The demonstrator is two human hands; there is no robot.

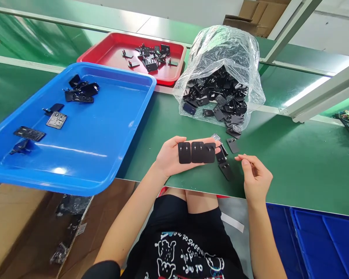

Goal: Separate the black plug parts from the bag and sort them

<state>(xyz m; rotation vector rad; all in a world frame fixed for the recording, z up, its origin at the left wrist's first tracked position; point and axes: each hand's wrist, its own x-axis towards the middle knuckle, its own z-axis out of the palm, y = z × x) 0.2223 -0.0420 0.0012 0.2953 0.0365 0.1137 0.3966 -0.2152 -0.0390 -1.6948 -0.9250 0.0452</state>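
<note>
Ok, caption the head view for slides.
Three black plates lie across the left hand over a green table, near a blue tray, a red tray and a clear bag.

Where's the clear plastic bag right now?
Head view, upper right of centre: the clear plastic bag lies on the green table, just right of the red tray and beyond the left hand.

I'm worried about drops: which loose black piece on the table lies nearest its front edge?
The frontmost black piece, left of the right hand; the others lie farther back, toward the plastic bag.
</note>
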